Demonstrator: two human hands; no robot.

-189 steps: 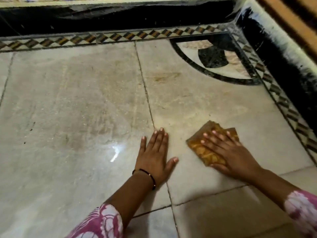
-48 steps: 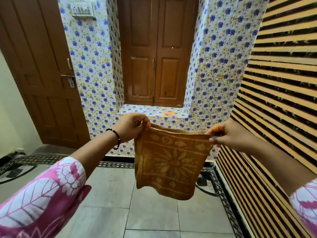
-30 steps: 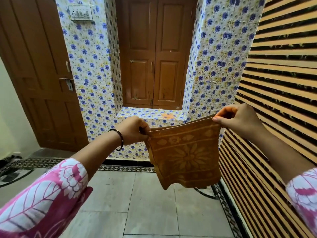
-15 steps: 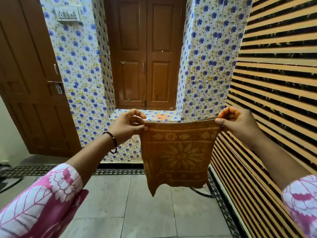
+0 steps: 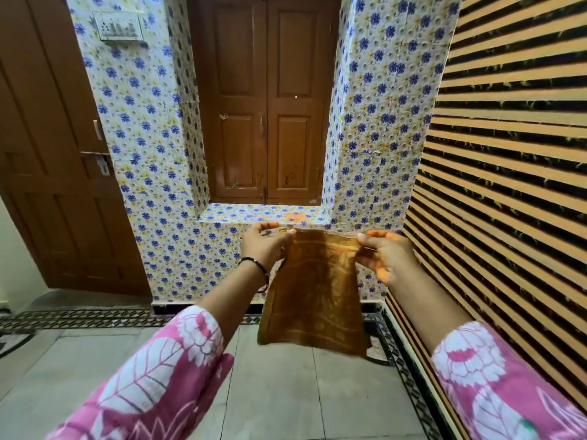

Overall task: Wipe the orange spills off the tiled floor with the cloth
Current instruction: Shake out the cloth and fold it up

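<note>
Above the tiled floor (image 5: 286, 392) — both hands, left hand (image 5: 265, 246) and right hand (image 5: 386, 257), pinch the cloth's (image 5: 313, 296) top corners, cloth hanging lengthwise downward.

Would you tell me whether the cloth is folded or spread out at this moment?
Spread out: the cloth hangs as a flat sheet, the left hand and right hand each pinching a top corner.

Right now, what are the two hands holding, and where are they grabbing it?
The orange patterned cloth. The left hand pinches its top left corner, the right hand its top right corner, and it hangs down between them.
</note>
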